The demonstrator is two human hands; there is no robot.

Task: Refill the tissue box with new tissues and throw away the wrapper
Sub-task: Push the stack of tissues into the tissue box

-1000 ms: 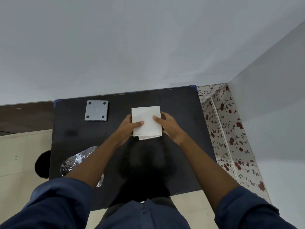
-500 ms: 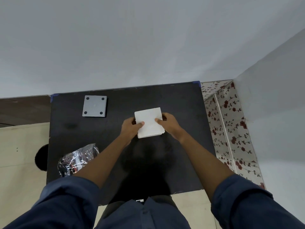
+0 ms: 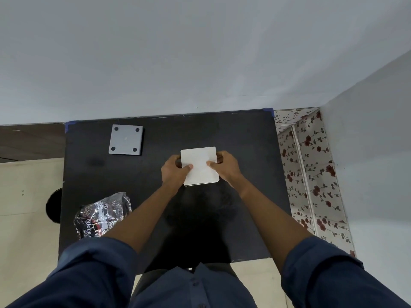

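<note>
A square stack of white tissues (image 3: 199,166) is held flat over the middle of the black table (image 3: 155,218). My left hand (image 3: 174,173) grips its left edge and my right hand (image 3: 225,168) grips its right edge, thumbs on top. Something dark shows just under the stack at both sides; I cannot tell what it is. A grey square panel with four dark corner dots (image 3: 126,140) lies at the table's back left. The crumpled dark plastic wrapper (image 3: 102,215) lies at the front left.
The table stands against a grey wall at the back. A flowered wall strip (image 3: 311,174) runs along the right. A dark round object (image 3: 54,205) sits on the pale floor beside the table's left edge.
The stack has been squared up: its loose lower sheets no longer stick out. Both hands keep their grip and hold it a little flatter. The view has tilted slightly.
</note>
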